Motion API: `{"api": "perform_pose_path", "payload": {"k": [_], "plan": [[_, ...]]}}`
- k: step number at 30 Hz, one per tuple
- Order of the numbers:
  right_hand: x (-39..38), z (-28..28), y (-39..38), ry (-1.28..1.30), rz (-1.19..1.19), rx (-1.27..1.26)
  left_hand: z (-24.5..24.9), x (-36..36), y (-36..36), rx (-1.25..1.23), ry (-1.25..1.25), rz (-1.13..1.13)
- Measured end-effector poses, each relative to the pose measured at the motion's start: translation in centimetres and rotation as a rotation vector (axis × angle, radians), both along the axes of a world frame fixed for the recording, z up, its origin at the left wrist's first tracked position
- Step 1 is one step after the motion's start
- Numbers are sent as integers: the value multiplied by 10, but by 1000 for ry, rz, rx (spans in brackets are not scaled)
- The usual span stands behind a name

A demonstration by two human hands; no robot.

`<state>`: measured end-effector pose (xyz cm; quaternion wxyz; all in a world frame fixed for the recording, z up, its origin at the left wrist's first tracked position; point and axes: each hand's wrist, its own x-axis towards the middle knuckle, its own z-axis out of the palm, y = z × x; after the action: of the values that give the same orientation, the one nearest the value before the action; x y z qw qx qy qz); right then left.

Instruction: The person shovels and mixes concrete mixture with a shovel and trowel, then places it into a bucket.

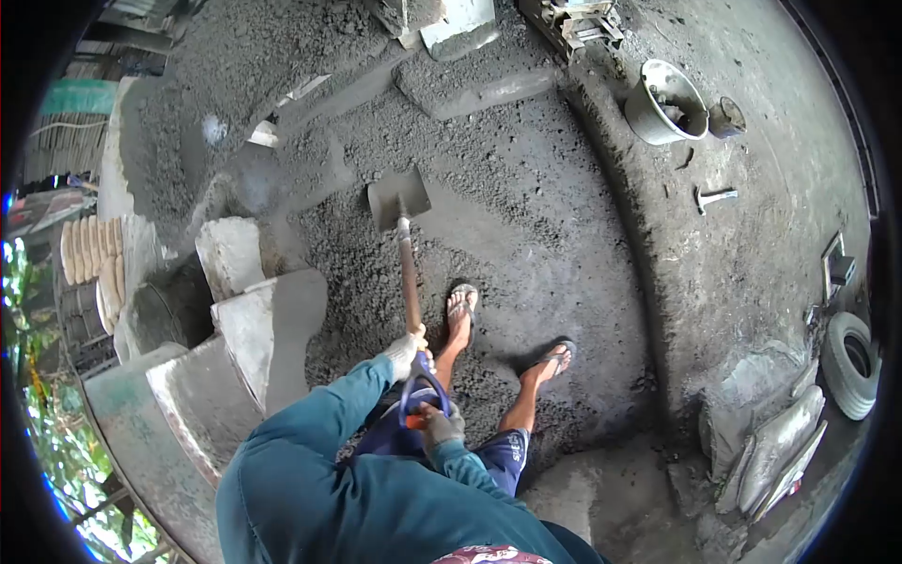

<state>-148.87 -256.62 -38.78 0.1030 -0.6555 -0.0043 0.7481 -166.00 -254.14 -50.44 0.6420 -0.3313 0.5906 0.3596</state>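
Note:
A shovel [399, 197] with a square metal blade and a wooden shaft lies across the grey gravelly mix [348, 244] in front of my feet. Gloved, my left hand [407, 355] is wrapped round the lower part of the shaft. My right hand [439, 423], also gloved, grips the blue D-shaped handle at the shovel's near end. The blade rests on or just above the mix; the exact contact is hard to tell.
Concrete slabs and a metal drum stand at the left. A low ridge [620, 207] curves along the right. Beyond it are a white bucket [665, 103], a small can [727, 117], a hammer [714, 198], a tyre [850, 367] and stacked sacks [780, 442].

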Motion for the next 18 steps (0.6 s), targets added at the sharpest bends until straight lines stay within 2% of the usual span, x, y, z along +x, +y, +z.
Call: {"api": "perform_pose_path", "payload": {"k": [1,3,6,7,8,10,11,12,13,14,15,16,17,18], "plan": [[-26,-6,0,64,59,20,14,-29,11,-8,53,-71],[-78,-25,11,193,179,64,-1,-91,21,-24,109,-122],[-131,-21,24,219,201,-56,-18,-140,19,-63,181,-153],[-136,-30,6,262,128,31,-9,-141,19,-79,239,-216],[-144,-41,-9,252,107,30,-14,-150,16,-111,173,-218],[-168,-56,0,234,73,56,-25,-174,36,-79,257,-249],[-187,-84,18,181,357,143,-35,-196,48,0,294,-319],[-210,-54,78,261,273,71,-35,-225,77,79,332,-387],[-234,-79,99,225,365,171,-56,-255,97,83,257,-289],[-253,-110,111,278,318,213,-91,-278,107,107,271,-210],[-253,-120,119,156,320,226,-107,-271,116,64,312,-220],[-238,-147,112,141,169,148,-122,-253,117,12,342,-221],[-204,-206,103,380,95,156,-150,-235,91,58,321,-366],[-173,-229,115,263,-27,133,-173,-224,75,120,316,-515]]}}
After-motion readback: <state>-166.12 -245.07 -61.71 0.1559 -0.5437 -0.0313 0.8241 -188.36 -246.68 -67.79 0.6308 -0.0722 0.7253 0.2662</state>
